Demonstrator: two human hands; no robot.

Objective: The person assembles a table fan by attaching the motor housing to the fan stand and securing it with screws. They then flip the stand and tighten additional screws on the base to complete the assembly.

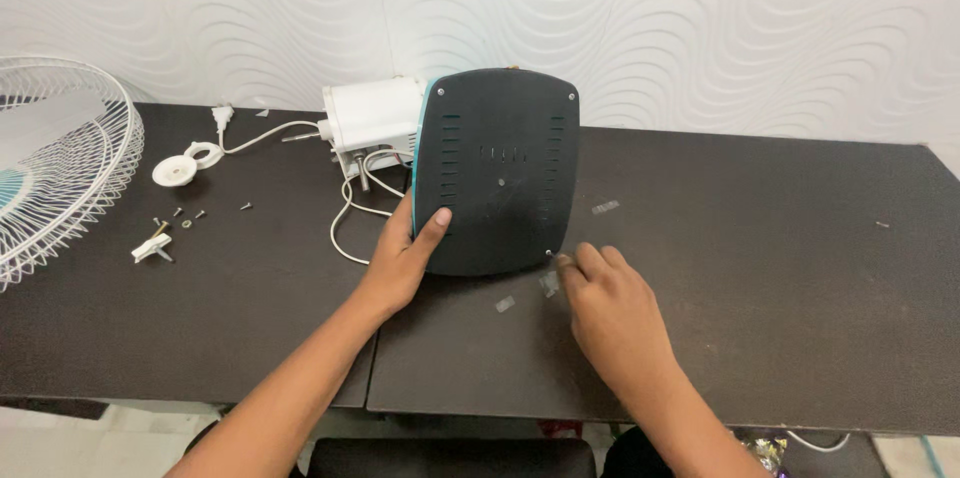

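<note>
The dark fan base [500, 173] stands tipped on edge mid-table. The left hand [400, 263] at seven o'clock braces it, thumb pressed on the panel. The right hand [610, 313], fingertips pinched, works the five-o'clock corner screw [551, 253].
</note>
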